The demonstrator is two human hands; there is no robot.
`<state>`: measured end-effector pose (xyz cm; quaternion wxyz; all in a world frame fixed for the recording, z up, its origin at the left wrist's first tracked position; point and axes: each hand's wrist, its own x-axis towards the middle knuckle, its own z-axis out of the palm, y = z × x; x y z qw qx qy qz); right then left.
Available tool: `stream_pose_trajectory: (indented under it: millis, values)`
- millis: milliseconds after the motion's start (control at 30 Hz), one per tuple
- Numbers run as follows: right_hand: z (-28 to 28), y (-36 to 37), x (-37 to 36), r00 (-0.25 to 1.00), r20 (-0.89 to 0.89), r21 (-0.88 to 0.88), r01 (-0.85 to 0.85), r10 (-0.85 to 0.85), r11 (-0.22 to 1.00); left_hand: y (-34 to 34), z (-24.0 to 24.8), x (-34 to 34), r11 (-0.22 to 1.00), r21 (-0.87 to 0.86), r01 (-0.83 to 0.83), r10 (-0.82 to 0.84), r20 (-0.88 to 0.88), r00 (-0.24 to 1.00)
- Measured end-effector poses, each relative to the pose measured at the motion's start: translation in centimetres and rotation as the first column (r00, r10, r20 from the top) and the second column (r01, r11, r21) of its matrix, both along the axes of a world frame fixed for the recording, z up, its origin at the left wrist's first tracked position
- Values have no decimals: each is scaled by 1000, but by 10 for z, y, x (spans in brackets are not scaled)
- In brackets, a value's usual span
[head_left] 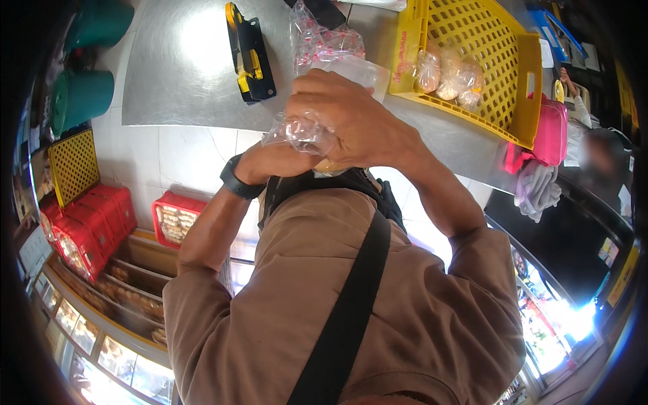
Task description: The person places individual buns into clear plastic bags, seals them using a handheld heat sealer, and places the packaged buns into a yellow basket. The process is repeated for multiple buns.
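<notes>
Both my hands are together in front of my chest, at the near edge of the metal table [182, 74]. My right hand [344, 115] is closed on top, around the bunched neck of a clear plastic bag [302, 133]. Underneath it my left hand [280, 162], with a dark watch on the wrist, grips the same bag. A bit of something golden-brown [329, 165] shows below the hands; most of it is hidden. Beyond them stands a black and yellow bag-neck sealer [248, 57]. Clear plastic bags with red print [324, 44] lie just past my right hand.
A yellow crate [496, 64] at the right holds several bagged buns [449, 77]. Beside it are a pink bag [550, 131] and a grey cloth [538, 192]. Green bins [82, 101], red crates [101, 226] and a shelf of bread [128, 283] are at left. Another person [601, 162] is far right.
</notes>
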<state>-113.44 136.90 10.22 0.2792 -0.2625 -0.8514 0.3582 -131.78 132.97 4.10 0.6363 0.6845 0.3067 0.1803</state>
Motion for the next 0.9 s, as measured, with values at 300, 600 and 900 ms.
stream_pose_trajectory:
  millis: [300, 600, 900]
  values:
    - [32, 7, 7, 998, 27, -63, 60, -58, 996, 7, 33, 19, 869, -444, -219, 269, 52, 962]
    - [-4, -3, 72, 963, -106, 182, 262, -246, 948, 28, 23, 62, 516, -855, -47, 811, 470, 348]
    - [26, -35, 92, 915, 84, 293, 356, -395, 887, 51, 21, 61, 557, -738, -380, 810, 382, 446]
